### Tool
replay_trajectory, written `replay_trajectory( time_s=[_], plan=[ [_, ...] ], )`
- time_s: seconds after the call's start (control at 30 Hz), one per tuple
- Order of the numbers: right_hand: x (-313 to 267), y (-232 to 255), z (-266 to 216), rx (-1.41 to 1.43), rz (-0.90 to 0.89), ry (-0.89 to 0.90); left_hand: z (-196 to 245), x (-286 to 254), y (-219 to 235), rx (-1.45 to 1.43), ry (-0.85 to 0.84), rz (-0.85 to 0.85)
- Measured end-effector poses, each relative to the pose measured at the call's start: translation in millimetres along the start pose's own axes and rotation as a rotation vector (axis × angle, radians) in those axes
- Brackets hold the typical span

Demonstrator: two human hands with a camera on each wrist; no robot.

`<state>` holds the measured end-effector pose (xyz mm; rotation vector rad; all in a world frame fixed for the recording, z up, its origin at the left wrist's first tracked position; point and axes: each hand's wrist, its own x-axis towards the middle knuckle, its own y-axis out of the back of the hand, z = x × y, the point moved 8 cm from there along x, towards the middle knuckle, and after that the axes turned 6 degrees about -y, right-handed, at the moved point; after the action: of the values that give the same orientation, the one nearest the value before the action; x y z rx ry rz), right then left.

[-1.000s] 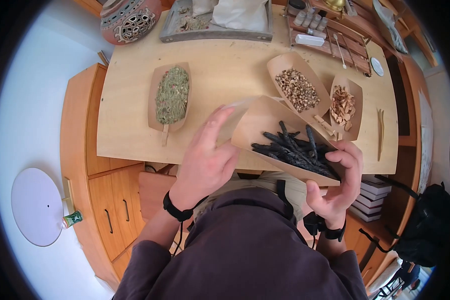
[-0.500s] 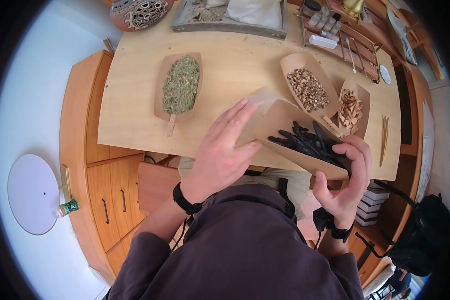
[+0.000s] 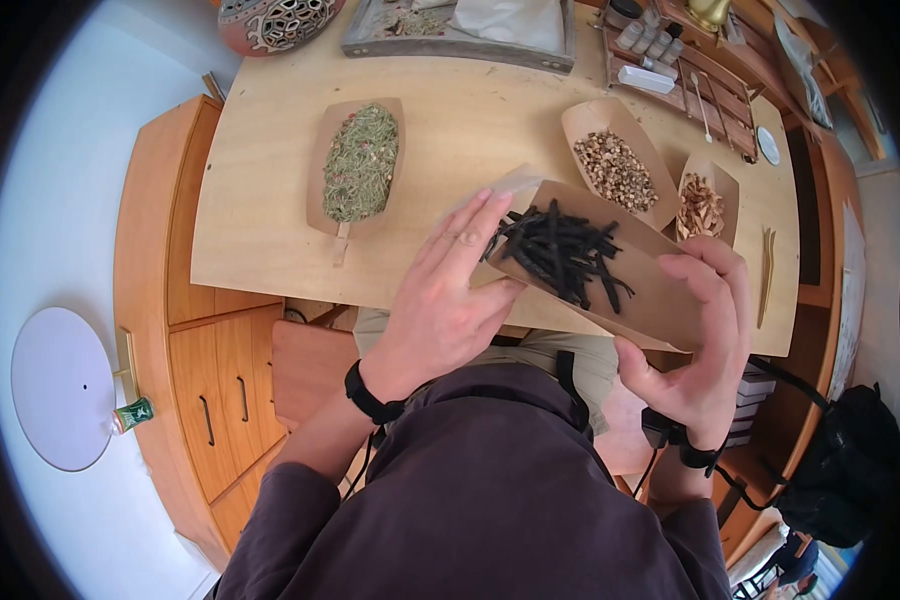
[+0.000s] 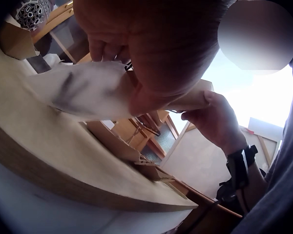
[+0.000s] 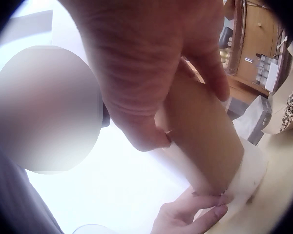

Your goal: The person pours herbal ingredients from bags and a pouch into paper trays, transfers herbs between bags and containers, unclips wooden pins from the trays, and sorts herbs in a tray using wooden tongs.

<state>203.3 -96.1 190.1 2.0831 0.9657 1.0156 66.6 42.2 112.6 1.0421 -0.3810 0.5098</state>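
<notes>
A brown paper tray (image 3: 660,305) slopes down to the left above the table's front edge, with black stick-like pieces (image 3: 560,250) bunched at its lower end. My right hand (image 3: 705,345) grips its right end, fingers on the far side and thumb on the near side. At the lower end, my left hand (image 3: 448,300) pinches a translucent bag (image 3: 518,182) against the tray. Dark shapes show through the bag (image 4: 83,92) in the left wrist view. The right wrist view has the tray's underside (image 5: 205,131) and the left fingers (image 5: 200,214) at its lower end.
A tray of green herbs (image 3: 360,165) lies left on the table. Trays of mottled pieces (image 3: 615,170) and tan chips (image 3: 702,208) lie right, beside wooden tweezers (image 3: 767,278). A grey tray (image 3: 460,52) and a wooden rack (image 3: 715,95) stand at the back.
The right hand has tipped its end of the tray up, and the black pieces have slid left to the bag's mouth. Both hands moved slightly right at first; the left hand now stays nearly in place.
</notes>
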Motion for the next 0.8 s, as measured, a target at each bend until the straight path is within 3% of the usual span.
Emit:
replay_trajectory(
  time_s=[0.27,0.8],
  plan=[
    [8,8,-12,0.041,0.024,-0.021,-4,-2,3,-0.011,0.013,0.009],
    [31,17,-49,-0.081,0.079,0.196,-11,-4,12,-0.026,0.056,0.047]
  ],
)
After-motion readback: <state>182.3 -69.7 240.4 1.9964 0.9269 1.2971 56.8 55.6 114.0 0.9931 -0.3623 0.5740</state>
